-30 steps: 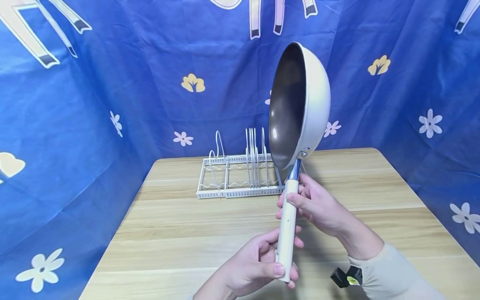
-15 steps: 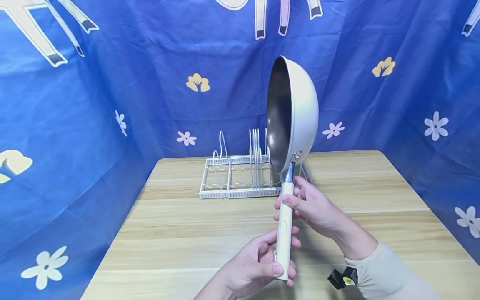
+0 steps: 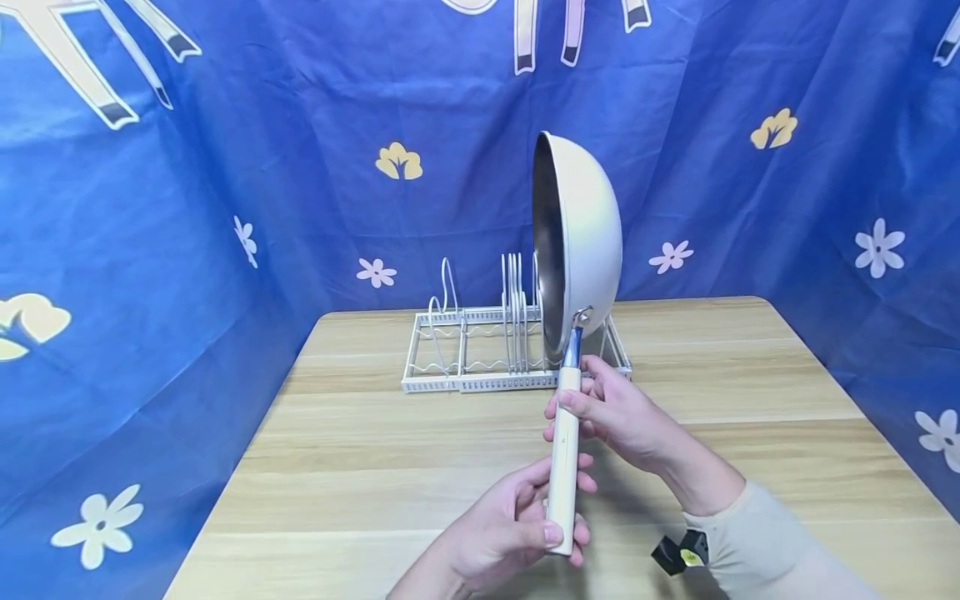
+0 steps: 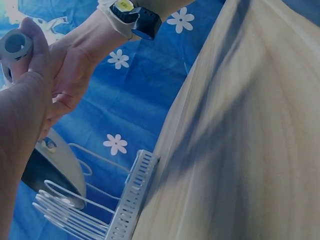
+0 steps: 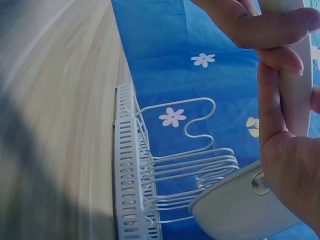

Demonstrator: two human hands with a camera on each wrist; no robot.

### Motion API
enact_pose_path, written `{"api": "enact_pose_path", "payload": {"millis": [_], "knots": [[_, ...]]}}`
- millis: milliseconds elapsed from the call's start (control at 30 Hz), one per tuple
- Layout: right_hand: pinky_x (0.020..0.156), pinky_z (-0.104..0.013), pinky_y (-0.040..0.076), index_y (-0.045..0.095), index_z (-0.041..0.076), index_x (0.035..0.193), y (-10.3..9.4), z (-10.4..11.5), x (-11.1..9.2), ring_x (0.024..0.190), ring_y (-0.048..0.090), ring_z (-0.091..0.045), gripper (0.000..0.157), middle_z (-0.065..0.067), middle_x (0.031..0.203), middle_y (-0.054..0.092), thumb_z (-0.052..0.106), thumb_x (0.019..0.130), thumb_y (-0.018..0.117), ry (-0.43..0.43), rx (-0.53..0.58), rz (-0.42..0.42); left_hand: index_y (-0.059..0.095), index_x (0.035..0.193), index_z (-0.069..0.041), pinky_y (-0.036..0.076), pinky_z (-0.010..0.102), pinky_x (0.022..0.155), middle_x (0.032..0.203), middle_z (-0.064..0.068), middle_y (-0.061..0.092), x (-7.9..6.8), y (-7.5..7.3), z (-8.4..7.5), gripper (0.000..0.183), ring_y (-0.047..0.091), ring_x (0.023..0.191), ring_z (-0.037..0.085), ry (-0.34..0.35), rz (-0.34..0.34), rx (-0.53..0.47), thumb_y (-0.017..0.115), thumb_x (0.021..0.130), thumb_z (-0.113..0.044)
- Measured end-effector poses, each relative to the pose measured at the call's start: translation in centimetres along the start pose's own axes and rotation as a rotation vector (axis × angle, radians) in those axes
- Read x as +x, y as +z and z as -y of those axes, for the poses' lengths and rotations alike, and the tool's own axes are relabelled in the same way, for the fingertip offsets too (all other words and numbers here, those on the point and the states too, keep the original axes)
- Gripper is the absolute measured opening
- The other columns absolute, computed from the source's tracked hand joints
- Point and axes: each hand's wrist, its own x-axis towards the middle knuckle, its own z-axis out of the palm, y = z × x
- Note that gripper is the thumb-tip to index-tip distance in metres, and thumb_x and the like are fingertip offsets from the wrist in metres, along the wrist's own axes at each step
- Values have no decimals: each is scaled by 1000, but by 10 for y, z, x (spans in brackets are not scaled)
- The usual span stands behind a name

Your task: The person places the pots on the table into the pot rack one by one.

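Tipped on its side with the dark inside facing left, a white frying pan (image 3: 591,229) is held up by both hands over the right part of a white wire rack (image 3: 517,382). My left hand (image 3: 498,525) grips the lower end of the pale handle, thumb on its face. Higher up, near the metal neck, my right hand (image 3: 618,412) pinches the same handle between thumb and fingers. In the right wrist view the pan's rim (image 5: 215,187) is close to the rack's upright wires (image 5: 200,165); I cannot tell whether they touch.
The rack stands near the back of a wooden table (image 3: 360,475). A tall wire loop (image 3: 442,312) rises at its left end. Blue patterned cloth (image 3: 465,200) hangs behind and at the sides. A black device (image 3: 678,552) is strapped at the right wrist.
Both hands have brought the pan down and slightly left, toward the rack. Its dark inside now shows as a narrower strip. The grips on the handle look the same.
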Motion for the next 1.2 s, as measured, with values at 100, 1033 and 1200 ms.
{"api": "enact_pose_path", "payload": {"millis": [100, 1033, 1200], "knots": [[81, -31, 68, 33, 2, 138, 0, -3, 1, 89, 81, -16, 37, 2, 97, 79, 7, 110, 56, 16, 4, -3, 30, 165, 0, 65, 27, 95, 148, -7, 57, -1, -2, 2, 72, 74, 111, 5, -2, 5, -10, 66, 103, -4], [80, -27, 68, 32, -1, 140, -3, -30, 0, 90, 81, -14, 42, 2, 99, 80, 10, 111, 58, 71, 30, -1, 31, 164, -2, 65, 28, 96, 146, -8, 58, -9, -13, 17, 72, 73, 109, 5, -73, -48, -18, 69, 103, -9], [82, -27, 68, 31, -3, 139, -4, -34, -1, 90, 81, -14, 43, 2, 99, 78, 13, 111, 59, 85, 28, -3, 32, 163, -3, 64, 28, 97, 147, -7, 57, -10, -15, 21, 69, 73, 110, 5, -74, -56, -20, 65, 103, -5]]}}
